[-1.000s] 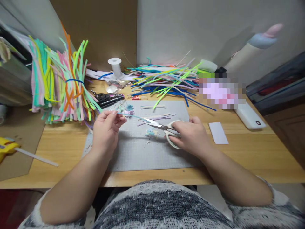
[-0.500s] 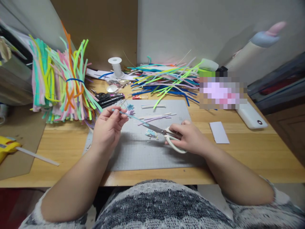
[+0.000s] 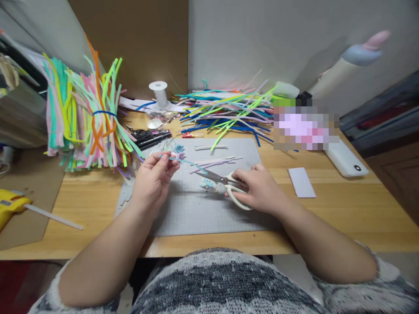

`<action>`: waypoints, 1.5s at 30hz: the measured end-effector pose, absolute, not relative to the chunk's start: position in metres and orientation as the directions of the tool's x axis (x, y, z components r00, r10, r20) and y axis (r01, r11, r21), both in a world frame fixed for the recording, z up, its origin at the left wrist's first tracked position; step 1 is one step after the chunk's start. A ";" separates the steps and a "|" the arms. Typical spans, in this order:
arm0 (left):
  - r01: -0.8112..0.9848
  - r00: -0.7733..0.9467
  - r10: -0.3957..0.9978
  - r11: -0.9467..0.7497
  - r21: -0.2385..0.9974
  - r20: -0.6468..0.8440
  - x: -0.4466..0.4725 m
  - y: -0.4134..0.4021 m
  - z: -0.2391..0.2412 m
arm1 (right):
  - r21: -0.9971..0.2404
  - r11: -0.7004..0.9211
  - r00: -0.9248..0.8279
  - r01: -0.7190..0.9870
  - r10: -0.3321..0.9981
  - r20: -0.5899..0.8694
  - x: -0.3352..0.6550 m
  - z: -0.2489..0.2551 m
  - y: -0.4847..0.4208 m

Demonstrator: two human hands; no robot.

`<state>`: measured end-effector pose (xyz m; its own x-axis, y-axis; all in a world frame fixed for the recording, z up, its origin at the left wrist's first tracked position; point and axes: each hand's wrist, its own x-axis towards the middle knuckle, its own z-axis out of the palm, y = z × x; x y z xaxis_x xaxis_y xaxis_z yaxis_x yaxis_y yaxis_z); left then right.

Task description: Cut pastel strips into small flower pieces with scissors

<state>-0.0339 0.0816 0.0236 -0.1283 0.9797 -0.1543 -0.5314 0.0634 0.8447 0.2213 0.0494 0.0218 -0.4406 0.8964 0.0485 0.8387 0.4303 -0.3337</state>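
Note:
Between thumb and fingers, my left hand [image 3: 156, 176] pinches a thin light-blue pipe cleaner [image 3: 188, 162] that slants down to the right. My right hand [image 3: 260, 189] is closed around the white handles of a pair of scissors [image 3: 222, 179]. Its blades point left, and the pipe cleaner's far end lies at them; whether they touch it I cannot tell. Below the blades, a pile of light-blue and pale fluff trimmings [image 3: 208, 184] rests on the grey cutting mat [image 3: 203, 213]. Lilac pipe cleaners [image 3: 214, 164] lie on the mat behind the scissors, near small blue and lilac fuzzy pieces [image 3: 178, 151].
Bundled colourful pipe cleaners [image 3: 88, 117] stand at the left, with a loose heap [image 3: 229, 109] at the back. A white spool [image 3: 159, 93] and black pens [image 3: 152, 140] sit behind the mat. A yellow glue gun [image 3: 13, 204] lies left; a white card [image 3: 301, 182] lies right.
My left hand has shifted slightly right and down with the light-blue pipe cleaner. The scissors stay almost in place in my right hand.

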 end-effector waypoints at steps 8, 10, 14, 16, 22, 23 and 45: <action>-0.558 -0.131 0.968 0.106 0.823 -0.214 -0.033 0.080 0.027 | -0.344 0.421 -0.419 0.839 0.904 0.086 0.219 0.022 0.049; -0.567 -0.123 0.969 0.109 0.816 -0.215 -0.033 0.080 0.026 | -0.341 0.423 -0.418 0.840 0.904 0.090 0.219 0.021 0.049; -0.589 -0.108 0.963 0.138 0.796 -0.246 -0.032 0.080 0.025 | -0.329 0.429 -0.425 0.841 0.901 0.088 0.219 0.020 0.049; -0.589 -0.107 0.958 0.153 0.794 -0.265 -0.032 0.080 0.025 | -0.332 0.434 -0.432 0.838 0.898 0.085 0.219 0.020 0.049; -0.590 -0.125 0.951 0.159 0.791 -0.284 -0.033 0.082 0.025 | -0.319 0.431 -0.424 0.844 0.900 0.095 0.219 0.022 0.049; -0.593 -0.126 0.950 0.157 0.790 -0.284 -0.034 0.082 0.025 | -0.318 0.430 -0.423 0.845 0.901 0.093 0.219 0.022 0.049; -0.547 -0.156 0.957 0.121 0.828 -0.243 -0.034 0.082 0.026 | -0.294 0.463 -0.441 0.836 0.886 0.141 0.220 0.024 0.046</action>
<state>-0.0344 0.0823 0.0256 -0.1562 0.9575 -0.2426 -0.5473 0.1205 0.8282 0.2201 0.0464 0.0239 -0.4409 0.8865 0.1407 0.8365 0.4627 -0.2937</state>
